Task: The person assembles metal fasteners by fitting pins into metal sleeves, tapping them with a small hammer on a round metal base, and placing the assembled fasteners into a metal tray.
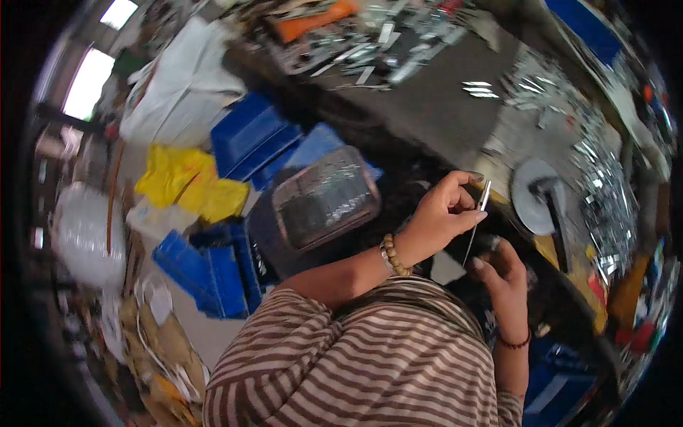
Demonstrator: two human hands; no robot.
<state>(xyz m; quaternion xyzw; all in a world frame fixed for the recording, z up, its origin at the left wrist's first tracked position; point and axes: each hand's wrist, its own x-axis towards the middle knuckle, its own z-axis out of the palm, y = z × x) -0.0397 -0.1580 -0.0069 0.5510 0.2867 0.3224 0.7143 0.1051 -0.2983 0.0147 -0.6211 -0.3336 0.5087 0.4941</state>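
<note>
My left hand (442, 213), with a bead bracelet on its wrist, pinches the upper part of a thin bright metal strip (478, 220) between thumb and fingers. The strip stands nearly upright in front of my striped top. My right hand (506, 276), with a dark cord on its wrist, is curled just below and to the right. Its thumb meets the strip's lower end, and something small and dark sits in its fingers. Both hands are over the dark edge of the workbench (434, 107).
A bin of small shiny metal parts (324, 199) sits left of my hands. Blue crates (249, 135), a yellow bag (188, 181) and a white sack (181, 85) lie on the floor. Loose metal pieces (384, 43) cover the bench; a round grey disc (530, 192) lies right.
</note>
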